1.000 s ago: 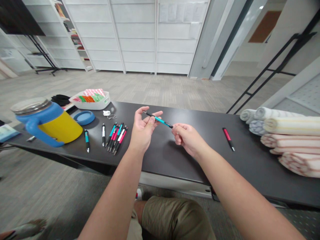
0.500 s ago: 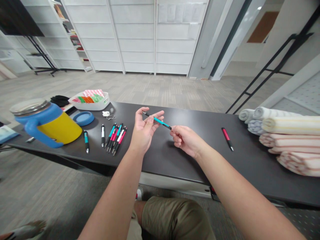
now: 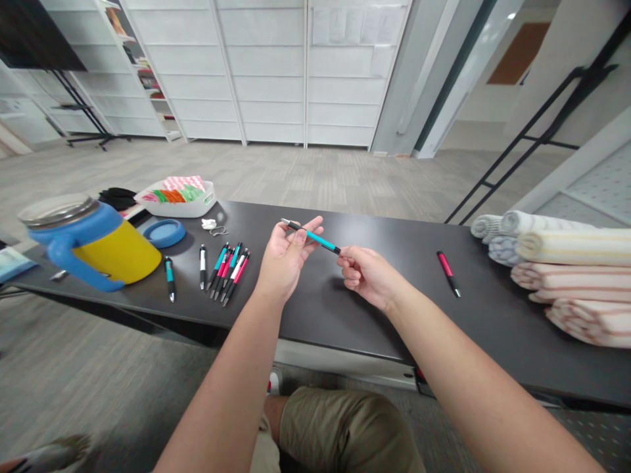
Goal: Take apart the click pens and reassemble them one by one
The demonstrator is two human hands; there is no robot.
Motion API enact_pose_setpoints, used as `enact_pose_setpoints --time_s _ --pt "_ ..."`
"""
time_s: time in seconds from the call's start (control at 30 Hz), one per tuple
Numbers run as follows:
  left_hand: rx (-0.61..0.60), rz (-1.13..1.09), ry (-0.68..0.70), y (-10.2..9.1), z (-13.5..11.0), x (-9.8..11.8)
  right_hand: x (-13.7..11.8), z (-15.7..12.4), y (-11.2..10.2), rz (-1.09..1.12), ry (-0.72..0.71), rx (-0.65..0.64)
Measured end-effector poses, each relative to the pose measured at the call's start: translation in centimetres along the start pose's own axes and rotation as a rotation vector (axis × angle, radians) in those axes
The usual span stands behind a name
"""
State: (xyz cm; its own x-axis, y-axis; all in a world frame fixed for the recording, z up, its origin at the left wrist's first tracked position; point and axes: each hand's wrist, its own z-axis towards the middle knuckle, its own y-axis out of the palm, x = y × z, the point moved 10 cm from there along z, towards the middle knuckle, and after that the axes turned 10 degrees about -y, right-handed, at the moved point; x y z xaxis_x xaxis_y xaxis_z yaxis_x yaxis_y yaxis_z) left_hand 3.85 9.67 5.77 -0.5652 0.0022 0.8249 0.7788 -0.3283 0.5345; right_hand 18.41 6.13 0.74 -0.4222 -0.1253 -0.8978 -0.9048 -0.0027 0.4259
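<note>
A teal pen (image 3: 321, 240) with a black grip and a silver tip is held above the dark table, spanning both hands. My left hand (image 3: 286, 256) pinches its tip half between thumb and fingers, the silver tip showing at the upper left. The fingertips of my right hand (image 3: 365, 272) are closed on the black button end. Left of my hands lies a cluster of teal, pink and white pens (image 3: 229, 272). A white pen (image 3: 203, 267) and a teal pen (image 3: 170, 278) lie apart from it. One pink pen (image 3: 448, 273) rests alone on the right.
A yellow and blue mug (image 3: 118, 246) stands at the left, near a blue lid (image 3: 164, 233). Behind are a white basket (image 3: 190, 209) of colourful packets and a white cord (image 3: 210, 224). Rolled striped towels (image 3: 572, 246) are stacked at the right end of the table (image 3: 335, 322).
My left index finger has curled down from its raised position, closing in by the pen's tip. The pen and my right hand have barely shifted.
</note>
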Motion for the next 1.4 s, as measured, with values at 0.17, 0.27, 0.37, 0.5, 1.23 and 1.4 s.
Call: enact_pose_setpoints --time_s 0.17,0.27,0.37,0.5,1.23,1.4 --pt "0.028 0.027 0.028 -0.5 0.0 0.3 0.0 -0.2 0.3 0.025 0.024 -0.012" --pt "0.03 0.024 0.028 -0.7 0.0 0.3 0.0 -0.3 0.4 0.038 0.039 -0.017" --pt "0.025 0.005 0.008 -0.7 0.1 0.1 0.1 -0.4 0.4 0.042 0.049 -0.015" --pt "0.018 0.009 0.008 -0.5 0.1 0.2 0.2 -0.3 0.3 0.036 0.049 -0.02" --pt "0.028 0.026 0.05 0.3 -0.2 0.1 -0.6 -0.2 1.2 -0.148 -0.097 -0.077" --pt "0.048 0.019 0.034 0.0 -0.2 0.0 -0.8 -0.4 1.4 -0.124 -0.098 -0.085"
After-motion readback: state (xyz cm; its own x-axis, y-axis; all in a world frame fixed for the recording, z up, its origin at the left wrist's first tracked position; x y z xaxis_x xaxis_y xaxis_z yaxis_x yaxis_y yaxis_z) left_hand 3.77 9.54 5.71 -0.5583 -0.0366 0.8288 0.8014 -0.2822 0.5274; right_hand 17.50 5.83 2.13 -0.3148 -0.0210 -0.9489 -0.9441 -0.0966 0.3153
